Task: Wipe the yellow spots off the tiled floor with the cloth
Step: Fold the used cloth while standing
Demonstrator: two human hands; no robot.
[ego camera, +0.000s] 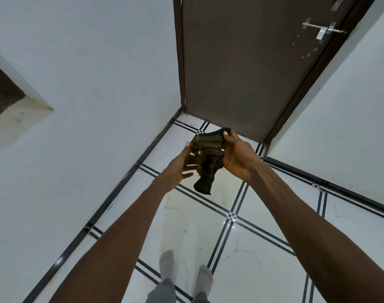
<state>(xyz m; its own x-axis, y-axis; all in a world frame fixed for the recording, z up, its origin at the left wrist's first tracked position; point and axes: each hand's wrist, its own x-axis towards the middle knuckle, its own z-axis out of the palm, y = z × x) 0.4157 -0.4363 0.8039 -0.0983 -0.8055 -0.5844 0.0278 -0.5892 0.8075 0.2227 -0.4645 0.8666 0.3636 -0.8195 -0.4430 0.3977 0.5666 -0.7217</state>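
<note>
A dark olive striped cloth point(207, 162) hangs in the air between both hands, well above the white tiled floor point(263, 219). My right hand point(237, 156) pinches its top edge with thumb and fingers curled round it. My left hand point(182, 166) is at the cloth's left side, thumb on its upper corner and fingers spread loosely beside it. A faint yellowish smear point(221, 186) shows on the tile under the cloth.
A closed brown door point(241, 68) with a metal latch point(322, 30) stands ahead. White walls close in on the left and right. My two feet in grey socks point(184, 270) stand on the tiles below.
</note>
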